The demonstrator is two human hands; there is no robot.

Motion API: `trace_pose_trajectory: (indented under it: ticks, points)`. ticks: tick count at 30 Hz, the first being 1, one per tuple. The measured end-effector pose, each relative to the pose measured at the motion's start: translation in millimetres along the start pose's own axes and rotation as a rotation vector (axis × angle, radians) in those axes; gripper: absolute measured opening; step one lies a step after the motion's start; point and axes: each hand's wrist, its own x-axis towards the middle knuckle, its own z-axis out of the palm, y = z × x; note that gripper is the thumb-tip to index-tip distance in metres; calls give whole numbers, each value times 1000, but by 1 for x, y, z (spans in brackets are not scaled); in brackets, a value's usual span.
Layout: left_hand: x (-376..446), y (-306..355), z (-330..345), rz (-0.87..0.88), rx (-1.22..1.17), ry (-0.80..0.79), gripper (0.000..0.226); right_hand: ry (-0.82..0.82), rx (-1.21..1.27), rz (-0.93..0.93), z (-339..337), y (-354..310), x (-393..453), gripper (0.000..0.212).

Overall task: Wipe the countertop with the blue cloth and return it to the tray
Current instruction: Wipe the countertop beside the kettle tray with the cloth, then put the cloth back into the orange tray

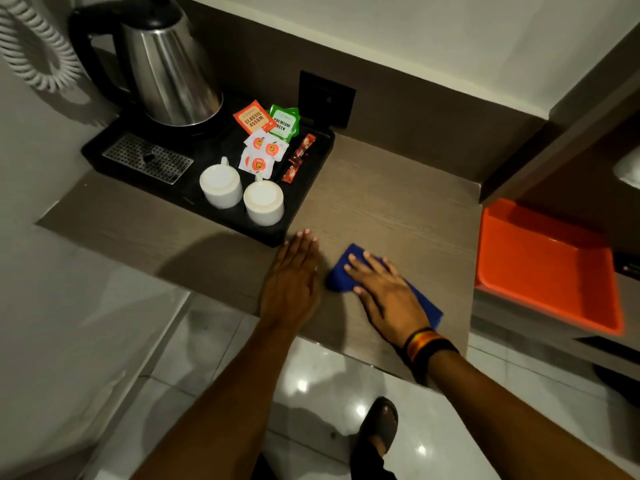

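Note:
The blue cloth (341,271) lies flat on the brown wood-grain countertop (388,202), near its front edge. My right hand (384,292) presses down on the cloth with fingers spread, covering its middle; a blue corner shows past the wrist. My left hand (294,275) rests flat on the countertop just left of the cloth, fingers together, holding nothing. An orange tray (540,271) sits to the right on a lower ledge, with nothing in it.
A black tray (304,202) at the back left holds a steel kettle (166,64), two upturned white cups (221,183), tea sachets and sugar sticks. A black wall socket (325,97) sits behind. Glossy floor tiles and my sandalled foot (379,427) lie below.

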Motion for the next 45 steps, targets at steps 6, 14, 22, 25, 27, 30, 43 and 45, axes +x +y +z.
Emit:
trace_pose_trajectory:
  ticks: [6, 14, 22, 25, 27, 30, 43, 45]
  points:
    - [1, -10, 1, 61, 67, 5, 68, 102, 12, 153, -22, 53, 0, 46]
    - [0, -7, -2, 60, 89, -29, 68, -13, -32, -61, 17, -31, -18, 47]
    - [-15, -5, 12, 100, 76, -12, 66, 53, 34, 125, 1, 23, -49, 46]
    - [-6, -5, 5, 96, 38, 15, 66, 61, -23, 87, 9, -7, -17, 47]
    - [-2, -9, 4, 81, 26, 33, 64, 25, -45, -47, 18, -23, -18, 49]
    - [-1, -8, 1, 31, 4, -70, 60, -58, -8, -168, 33, -33, -64, 50]
    - [-25, 110, -65, 212, 102, -49, 61, 444, 355, 648, -98, -1, -123, 38]
    - [-14, 132, -65, 237, 103, -44, 60, 538, 340, 702, -123, 16, -116, 37]
